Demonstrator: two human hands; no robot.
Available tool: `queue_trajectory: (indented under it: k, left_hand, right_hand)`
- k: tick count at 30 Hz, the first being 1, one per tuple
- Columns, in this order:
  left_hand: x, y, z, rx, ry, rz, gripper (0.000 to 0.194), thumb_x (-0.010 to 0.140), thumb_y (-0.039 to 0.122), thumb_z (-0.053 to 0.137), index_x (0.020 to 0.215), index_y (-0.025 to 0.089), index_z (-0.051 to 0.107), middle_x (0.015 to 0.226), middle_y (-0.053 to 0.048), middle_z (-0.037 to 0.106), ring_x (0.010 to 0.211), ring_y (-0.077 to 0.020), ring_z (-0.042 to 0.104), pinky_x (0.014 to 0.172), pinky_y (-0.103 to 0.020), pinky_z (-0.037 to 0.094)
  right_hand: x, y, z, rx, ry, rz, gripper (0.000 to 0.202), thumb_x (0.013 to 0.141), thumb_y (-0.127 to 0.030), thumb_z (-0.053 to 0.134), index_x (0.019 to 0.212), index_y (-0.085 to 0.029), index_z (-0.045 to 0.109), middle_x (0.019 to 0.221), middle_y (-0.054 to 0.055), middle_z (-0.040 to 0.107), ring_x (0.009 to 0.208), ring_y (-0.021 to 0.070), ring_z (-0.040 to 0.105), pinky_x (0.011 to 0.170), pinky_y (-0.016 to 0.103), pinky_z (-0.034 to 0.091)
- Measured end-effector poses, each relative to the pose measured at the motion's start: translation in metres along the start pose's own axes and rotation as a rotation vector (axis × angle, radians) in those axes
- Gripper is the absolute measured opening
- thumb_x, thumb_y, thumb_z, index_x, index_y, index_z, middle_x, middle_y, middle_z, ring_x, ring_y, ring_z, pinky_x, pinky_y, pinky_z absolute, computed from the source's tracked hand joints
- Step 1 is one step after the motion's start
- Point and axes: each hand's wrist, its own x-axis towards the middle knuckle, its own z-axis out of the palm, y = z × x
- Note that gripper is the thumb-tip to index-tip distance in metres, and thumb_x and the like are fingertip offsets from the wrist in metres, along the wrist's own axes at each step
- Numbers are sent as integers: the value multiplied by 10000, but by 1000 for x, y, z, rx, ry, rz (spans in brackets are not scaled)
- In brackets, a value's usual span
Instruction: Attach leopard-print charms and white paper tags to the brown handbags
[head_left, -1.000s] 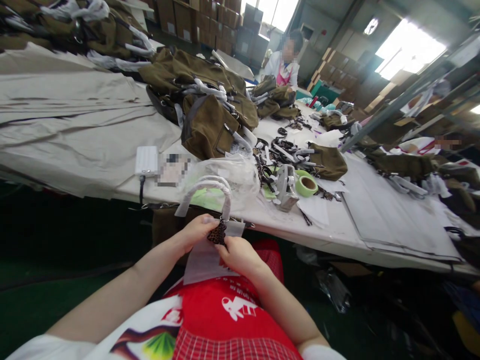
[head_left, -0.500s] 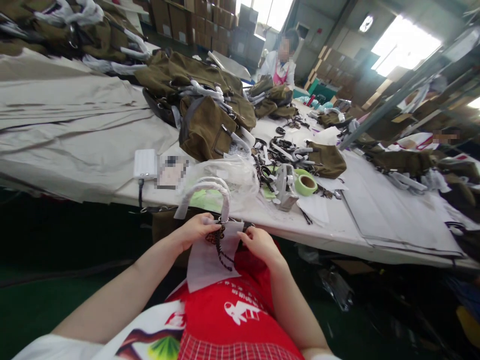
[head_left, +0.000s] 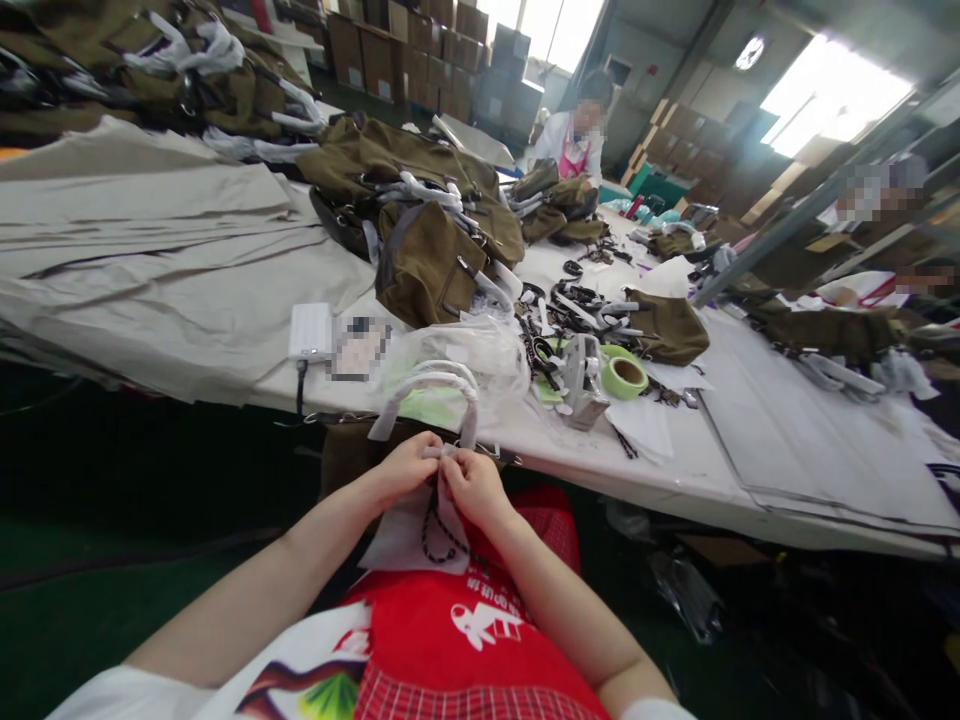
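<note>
Close together at the table's edge, my left hand (head_left: 411, 466) and my right hand (head_left: 472, 486) both pinch the top of a white paper sheet (head_left: 397, 535). The sheet hangs down over my red apron. A dark braided cord (head_left: 427, 530) dangles in front of it from between my fingers. Just behind my hands stand the wrapped handles (head_left: 429, 375) of an olive-brown handbag (head_left: 346, 455), which hangs at the table edge. My fingertips cover the upper part of the cord and whatever it is fastened to.
Olive-brown bags (head_left: 427, 262) are heaped on the white table (head_left: 247, 385). Nearer lie clear plastic (head_left: 480, 350), a metal tape dispenser (head_left: 583, 385), a green tape roll (head_left: 624, 372) and dark straps (head_left: 577, 300). A white power bank (head_left: 310, 332) sits left. A co-worker (head_left: 574, 140) stands across the table.
My right hand has moved left to meet my left hand, drawing the paper's top edge together around the cord. The leopard-patterned piece seen before is now hidden.
</note>
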Motion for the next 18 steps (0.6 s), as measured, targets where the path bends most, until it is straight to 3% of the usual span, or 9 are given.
queue_trajectory:
  k: [4, 9, 12, 14, 16, 18]
  left_hand:
    - [-7, 8, -7, -57, -46, -30, 399, 553, 333, 750, 877, 163, 588, 764, -2, 647, 710, -174, 599, 661, -284, 461]
    - [1, 9, -14, -105, -66, -43, 480, 480, 286, 839, 898, 168, 633, 775, -29, 699, 766, -230, 648, 706, -321, 487]
    - [8, 10, -19, -79, -59, -34, 450, 467, 235, 822, 874, 170, 642, 766, -26, 714, 768, -236, 655, 726, -331, 493]
    - [10, 12, -23, -52, -79, -26, 428, 477, 231, 813, 865, 168, 644, 774, -27, 721, 769, -233, 658, 732, -331, 495]
    - [12, 15, -26, -1, -109, -16, 421, 479, 236, 810, 860, 164, 646, 754, -21, 716, 737, -226, 653, 698, -319, 491]
    - [14, 17, -29, 79, -104, 2, 422, 478, 244, 813, 858, 160, 651, 705, -5, 699, 674, -206, 633, 637, -295, 472]
  right_hand:
    - [-2, 1, -6, 20, -71, 26, 353, 936, -325, 368, 787, -188, 658, 558, 2, 598, 541, 149, 563, 570, 234, 431]
    - [-6, 12, -11, 371, -44, 148, 369, 916, -448, 395, 866, -172, 635, 477, -45, 520, 364, 114, 463, 403, 209, 370]
    - [-6, 20, -19, 318, 21, 204, 384, 846, -528, 536, 718, -171, 598, 486, -17, 571, 373, 113, 517, 387, 194, 374]
    - [-4, 22, -20, 246, -32, 250, 434, 824, -559, 572, 634, -169, 579, 472, 3, 585, 358, 109, 515, 376, 191, 359]
    - [2, 22, -16, 282, -81, 287, 468, 814, -584, 573, 594, -172, 558, 430, -9, 548, 316, 90, 449, 349, 189, 301]
    - [10, 19, -6, 398, -37, 319, 485, 787, -600, 586, 551, -183, 508, 374, -42, 459, 292, 69, 354, 333, 194, 227]
